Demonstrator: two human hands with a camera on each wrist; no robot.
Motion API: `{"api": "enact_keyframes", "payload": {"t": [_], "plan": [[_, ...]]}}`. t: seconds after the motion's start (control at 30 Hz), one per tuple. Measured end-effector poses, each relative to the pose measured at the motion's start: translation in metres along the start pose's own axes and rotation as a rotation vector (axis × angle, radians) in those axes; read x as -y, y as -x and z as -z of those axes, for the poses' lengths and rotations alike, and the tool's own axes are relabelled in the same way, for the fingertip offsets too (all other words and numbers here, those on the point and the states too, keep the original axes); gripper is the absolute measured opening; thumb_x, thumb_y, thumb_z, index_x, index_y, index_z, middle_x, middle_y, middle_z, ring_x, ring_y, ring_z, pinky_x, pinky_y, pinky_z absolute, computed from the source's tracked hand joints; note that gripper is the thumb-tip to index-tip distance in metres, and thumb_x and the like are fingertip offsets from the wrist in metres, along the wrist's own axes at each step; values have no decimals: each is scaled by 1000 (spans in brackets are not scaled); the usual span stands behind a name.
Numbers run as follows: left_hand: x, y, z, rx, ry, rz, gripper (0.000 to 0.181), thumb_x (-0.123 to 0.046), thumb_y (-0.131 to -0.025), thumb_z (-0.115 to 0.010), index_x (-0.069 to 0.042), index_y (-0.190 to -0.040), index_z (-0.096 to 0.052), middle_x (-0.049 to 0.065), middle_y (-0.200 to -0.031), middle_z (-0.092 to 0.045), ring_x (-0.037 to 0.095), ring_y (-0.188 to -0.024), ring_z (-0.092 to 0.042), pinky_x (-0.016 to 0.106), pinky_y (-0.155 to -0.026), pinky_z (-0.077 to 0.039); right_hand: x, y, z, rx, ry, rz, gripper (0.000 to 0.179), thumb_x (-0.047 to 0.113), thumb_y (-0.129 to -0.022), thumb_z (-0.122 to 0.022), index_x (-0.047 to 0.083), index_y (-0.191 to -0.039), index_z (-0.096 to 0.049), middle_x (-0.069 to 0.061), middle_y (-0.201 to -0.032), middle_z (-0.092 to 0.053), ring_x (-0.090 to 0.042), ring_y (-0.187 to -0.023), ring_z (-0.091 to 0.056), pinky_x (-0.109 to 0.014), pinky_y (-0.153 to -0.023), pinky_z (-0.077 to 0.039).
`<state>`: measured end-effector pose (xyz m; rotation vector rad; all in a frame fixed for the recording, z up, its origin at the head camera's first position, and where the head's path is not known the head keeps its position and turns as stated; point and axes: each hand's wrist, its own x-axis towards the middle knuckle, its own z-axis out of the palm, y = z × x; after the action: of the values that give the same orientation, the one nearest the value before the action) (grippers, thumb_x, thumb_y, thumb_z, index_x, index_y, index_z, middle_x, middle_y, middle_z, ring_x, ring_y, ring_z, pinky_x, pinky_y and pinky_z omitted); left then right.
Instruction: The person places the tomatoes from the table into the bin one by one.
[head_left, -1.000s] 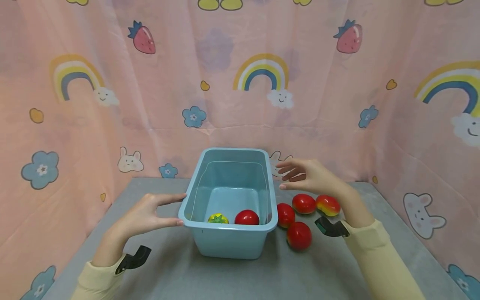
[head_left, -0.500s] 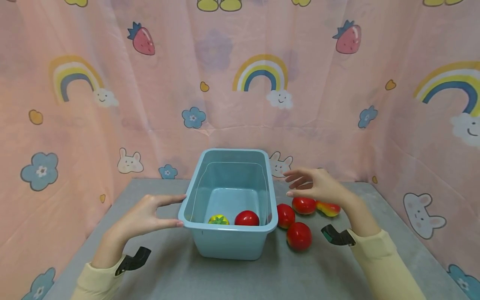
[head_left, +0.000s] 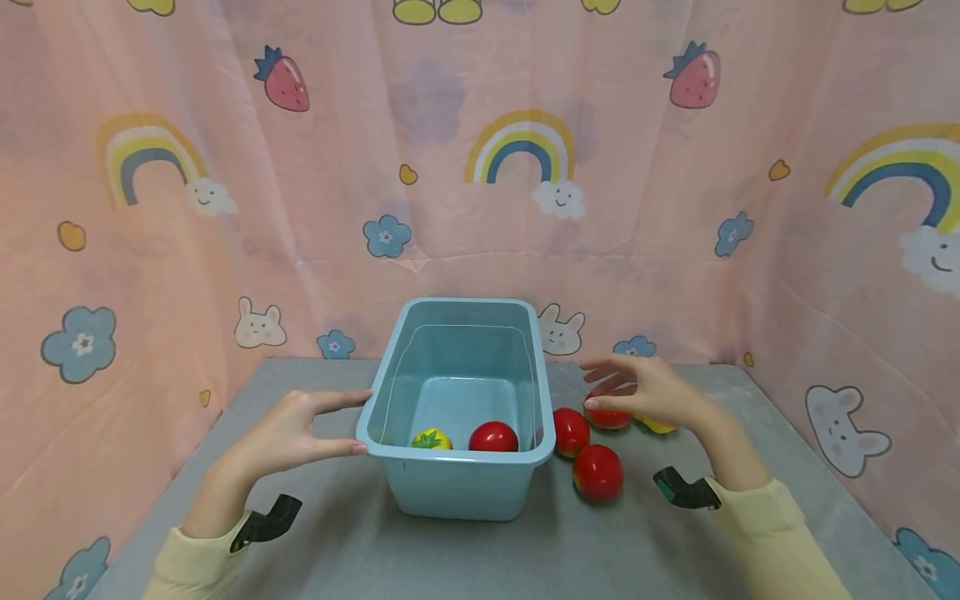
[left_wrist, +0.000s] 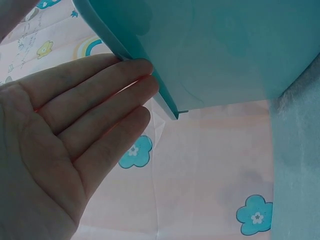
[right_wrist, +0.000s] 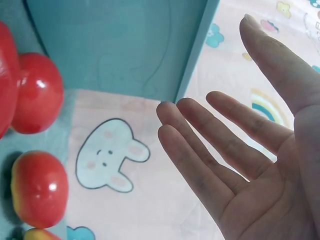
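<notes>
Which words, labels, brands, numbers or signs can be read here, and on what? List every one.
Readable text: none.
Blue bin and red fruits: no lettering visible.
Pink curtain: faint marks like handwriting, upper left in the left wrist view, too small and blurred to read.

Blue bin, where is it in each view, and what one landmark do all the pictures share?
Head: bin, lower middle.
Left wrist: bin, top right, cropped by the frame.
Right wrist: bin, top, left of centre, cropped by the top edge.
Shared landmark: pink curtain, in all three.
</notes>
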<state>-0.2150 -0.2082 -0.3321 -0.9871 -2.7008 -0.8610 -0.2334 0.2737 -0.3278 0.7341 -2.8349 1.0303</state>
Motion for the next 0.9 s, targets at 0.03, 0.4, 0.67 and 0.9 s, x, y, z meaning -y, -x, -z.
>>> {"api": "enact_keyframes", "payload": {"t": [0.03, 0.4, 0.67, 0.9], "plan": [[0, 0, 0, 0, 0, -1, 64, -51, -77, -73, -19, -130, -59, -5, -126, -63, 17, -118, -59, 46, -93, -51, -2, 1, -1, 2, -1, -1, 53, 34, -81, -74, 15, -127, -56, -9, -118, -66, -26, -100, -67, -34, -79, -58], [-2, 0, 0, -2, -7, -5, 63, -50, -77, -73, -18, -130, -60, -4, -125, -63, 17, -117, -60, 45, -92, -51, -17, 11, -6, -25, 33, -54, 56, 38, -78, -76, 15, -126, -58, -9, -119, -65, -28, -100, -66, -34, -74, -59], [-2, 0, 1, -6, -9, -8, 63, -49, -77, -74, -17, -130, -60, -4, -125, -63, 18, -117, -60, 45, -92, -51, -28, 17, -9, -15, 28, -57, 56, 39, -79, -75, 14, -126, -58, -11, -120, -64, -29, -101, -65, -34, -77, -58], [-2, 0, 0, -5, -12, -6, 64, -50, -76, -74, -18, -130, -60, -4, -125, -63, 17, -117, -60, 44, -92, -51, -34, 25, -11, 3, -17, -77, 58, 36, -80, -75, 8, -127, -57, -12, -120, -63, -30, -100, -65, -30, -75, -58]]}}
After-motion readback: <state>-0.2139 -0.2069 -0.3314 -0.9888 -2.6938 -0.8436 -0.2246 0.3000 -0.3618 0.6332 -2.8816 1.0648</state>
